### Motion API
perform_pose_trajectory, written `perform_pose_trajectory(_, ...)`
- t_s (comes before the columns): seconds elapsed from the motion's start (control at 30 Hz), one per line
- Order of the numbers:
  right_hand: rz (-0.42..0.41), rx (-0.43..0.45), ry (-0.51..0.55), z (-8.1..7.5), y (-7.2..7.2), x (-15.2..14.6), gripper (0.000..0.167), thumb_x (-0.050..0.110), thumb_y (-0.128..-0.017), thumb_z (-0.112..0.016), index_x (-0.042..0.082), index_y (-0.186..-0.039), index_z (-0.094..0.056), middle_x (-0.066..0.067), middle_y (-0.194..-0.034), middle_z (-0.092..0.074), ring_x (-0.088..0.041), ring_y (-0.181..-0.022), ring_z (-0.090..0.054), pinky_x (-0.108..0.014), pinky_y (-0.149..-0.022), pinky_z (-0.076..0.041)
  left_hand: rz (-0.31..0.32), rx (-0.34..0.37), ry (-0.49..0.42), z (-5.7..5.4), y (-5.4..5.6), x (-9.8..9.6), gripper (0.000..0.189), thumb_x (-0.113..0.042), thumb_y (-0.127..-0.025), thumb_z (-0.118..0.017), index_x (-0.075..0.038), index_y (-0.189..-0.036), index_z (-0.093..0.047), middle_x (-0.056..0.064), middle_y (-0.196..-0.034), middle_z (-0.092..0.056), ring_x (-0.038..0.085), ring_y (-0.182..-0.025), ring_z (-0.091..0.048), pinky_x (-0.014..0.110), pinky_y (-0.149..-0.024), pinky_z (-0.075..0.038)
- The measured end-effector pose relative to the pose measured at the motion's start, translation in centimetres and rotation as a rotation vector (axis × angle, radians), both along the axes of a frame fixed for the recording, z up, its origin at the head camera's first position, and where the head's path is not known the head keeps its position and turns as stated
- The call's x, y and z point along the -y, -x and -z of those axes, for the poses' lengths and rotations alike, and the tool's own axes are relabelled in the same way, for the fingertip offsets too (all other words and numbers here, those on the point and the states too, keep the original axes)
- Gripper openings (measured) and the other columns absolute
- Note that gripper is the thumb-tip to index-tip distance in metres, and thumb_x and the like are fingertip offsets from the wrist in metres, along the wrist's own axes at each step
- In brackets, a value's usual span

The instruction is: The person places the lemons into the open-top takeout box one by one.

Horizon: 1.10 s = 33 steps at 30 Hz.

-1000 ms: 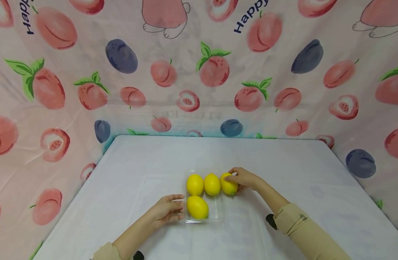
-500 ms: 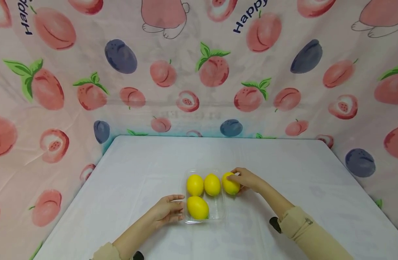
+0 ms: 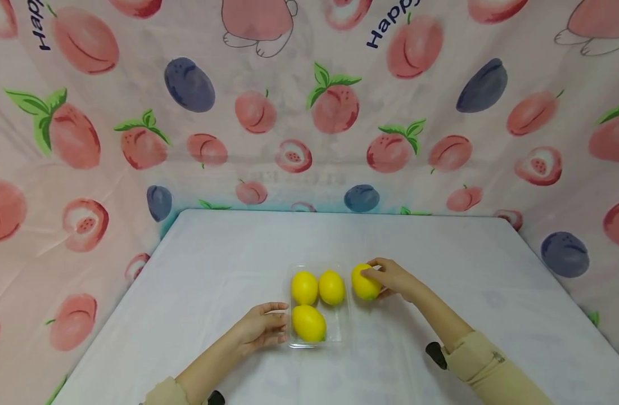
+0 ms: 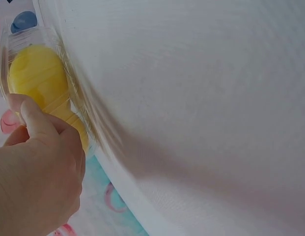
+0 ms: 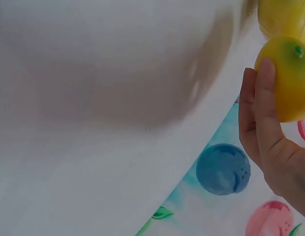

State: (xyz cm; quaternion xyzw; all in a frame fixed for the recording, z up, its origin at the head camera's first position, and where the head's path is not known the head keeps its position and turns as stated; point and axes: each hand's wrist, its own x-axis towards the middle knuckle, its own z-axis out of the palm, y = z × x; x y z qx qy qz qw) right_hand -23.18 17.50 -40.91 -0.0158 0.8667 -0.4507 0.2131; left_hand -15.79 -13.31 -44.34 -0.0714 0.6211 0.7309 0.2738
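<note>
A clear plastic box [image 3: 334,334] stands on the white table with three yellow lemons in it. Two lemons, one at the back left [image 3: 305,288] and one beside it [image 3: 331,288], lie in the rear. A third lemon [image 3: 309,324] lies at the front left. My left hand [image 3: 263,326] is at the box's left side, fingers extended with the tips right at its wall; the left wrist view has this hand [image 4: 44,157] beside the box too. My right hand [image 3: 392,278] holds another lemon [image 3: 366,284], just right of the box, fingers along one side [image 5: 267,98].
The table [image 3: 228,247] has a white cover. A cloth [image 3: 289,90] printed with peaches and blue fruit hangs behind it and along both sides. Dark objects show at both sleeve cuffs, as at the right cuff [image 3: 435,355].
My right hand has moved to the right with its lemon, from the box's right edge to a gap away from it. My left hand and the box have stayed in place.
</note>
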Motion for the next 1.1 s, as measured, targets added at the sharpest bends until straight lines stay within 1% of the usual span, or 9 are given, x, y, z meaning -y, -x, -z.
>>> perform_pose_trajectory(0.17, 0.006, -0.008, 0.022, -0.2, -0.6, -0.3, 0.046, 0.029, -0.094, -0.053, -0.003, -0.126, -0.045, -0.023, -0.114, -0.054, -0.023, -0.086, -0.057, -0.034, -0.068, -0.059, 0.002, 0.002, 0.004, 0.0, 0.0, -0.2, 0.039, -0.005, -0.091, -0.058, 0.002, -0.127, -0.044, -0.003, -0.081, -0.057, 0.009, -0.072, -0.057, 0.024, -0.068, -0.057)
perform_pose_trajectory(0.27, 0.005, -0.016, 0.035, -0.6, -1.0, -0.2, 0.045, 0.028, -0.094, -0.054, -0.002, -0.126, -0.046, -0.022, -0.112, -0.055, -0.023, -0.085, -0.057, -0.035, -0.068, -0.059, 0.003, 0.000, 0.008, 0.0, 0.1, -0.3, 0.041, -0.005, -0.091, -0.058, 0.002, -0.128, -0.043, -0.004, -0.081, -0.057, 0.008, -0.072, -0.057, 0.023, -0.068, -0.057)
perform_pose_trajectory(0.43, -0.016, -0.037, 0.059, -1.2, -1.6, 0.2, 0.043, 0.028, -0.094, -0.054, -0.001, -0.126, -0.047, -0.020, -0.107, -0.056, -0.023, -0.085, -0.056, -0.035, -0.069, -0.059, -0.011, -0.003, 0.015, -0.1, 0.1, -0.4, 0.041, -0.005, -0.091, -0.058, 0.002, -0.129, -0.043, -0.004, -0.081, -0.058, 0.009, -0.072, -0.057, 0.023, -0.067, -0.057)
perform_pose_trajectory(0.6, -0.020, -0.035, 0.075, -1.1, -2.2, 0.6, 0.042, 0.028, -0.094, -0.056, 0.003, -0.126, -0.048, -0.016, -0.102, -0.056, -0.021, -0.080, -0.056, -0.032, -0.065, -0.059, -0.001, -0.007, 0.019, -0.2, 0.3, -0.6, 0.041, -0.005, -0.091, -0.058, 0.003, -0.129, -0.043, -0.003, -0.082, -0.057, 0.009, -0.073, -0.057, 0.023, -0.067, -0.057)
perform_pose_trajectory(0.77, -0.067, -0.047, 0.083, -0.8, -3.1, 1.4, 0.043, 0.029, -0.094, -0.057, 0.005, -0.128, -0.047, -0.014, -0.099, -0.053, -0.020, -0.081, -0.055, -0.032, -0.064, -0.059, 0.005, -0.008, 0.016, -0.1, 0.2, -0.5, 0.040, -0.005, -0.091, -0.058, 0.002, -0.127, -0.044, -0.003, -0.082, -0.057, 0.009, -0.073, -0.056, 0.023, -0.068, -0.057)
perform_pose_trajectory(0.9, -0.091, -0.077, 0.076, -0.8, -3.8, 2.2, 0.043, 0.031, -0.092, -0.060, 0.005, -0.126, -0.049, -0.013, -0.099, -0.052, -0.020, -0.080, -0.055, -0.031, -0.063, -0.059, 0.001, -0.004, 0.014, 0.0, 0.2, -0.5, 0.037, -0.005, -0.091, -0.058, 0.001, -0.126, -0.046, -0.003, -0.083, -0.057, 0.009, -0.073, -0.056, 0.023, -0.068, -0.057)
perform_pose_trajectory(1.1, -0.121, -0.164, 0.021, -1.0, -4.2, 3.0, 0.045, 0.033, -0.089, -0.063, 0.005, -0.122, -0.051, -0.012, -0.096, -0.054, -0.018, -0.073, -0.053, -0.028, -0.057, -0.056, -0.001, -0.015, 0.002, 0.2, 0.3, -0.6, 0.038, -0.005, -0.091, -0.057, 0.001, -0.127, -0.044, -0.003, -0.083, -0.056, 0.009, -0.073, -0.056, 0.023, -0.068, -0.056)
